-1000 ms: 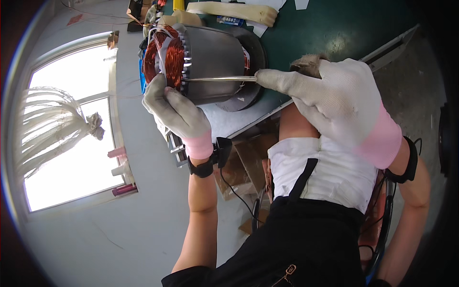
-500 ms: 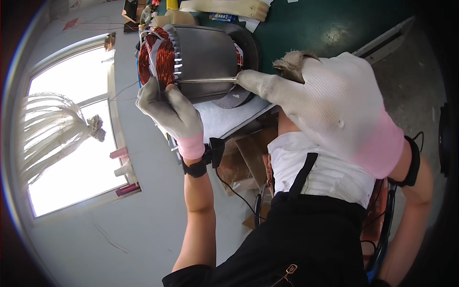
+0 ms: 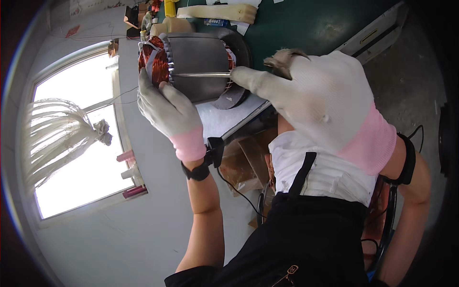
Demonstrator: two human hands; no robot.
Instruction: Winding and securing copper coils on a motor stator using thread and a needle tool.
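Observation:
A motor stator lies on its side, a grey metal cylinder with red-brown copper windings bulging from its left end. White tape binds these windings. My left hand, in a whitish glove with a pink cuff, has fingers and thumb around their near edge. A thin metal rod runs along the stator's near side, its left tip at the slot ends. My gloved right hand grips the rod's right end, index finger stretched along it; any handle is hidden. Something brown and frayed sticks out above that hand.
A dark ring surrounds the stator's right end. Behind it, on the green tabletop, lie a pale curved bar and a tape roll. A bright window is at left, cardboard below the table.
The view has shifted slightly, so the stator sits a little lower and further left. My left fingers have straightened along the windings. The right hand keeps its grip on the rod.

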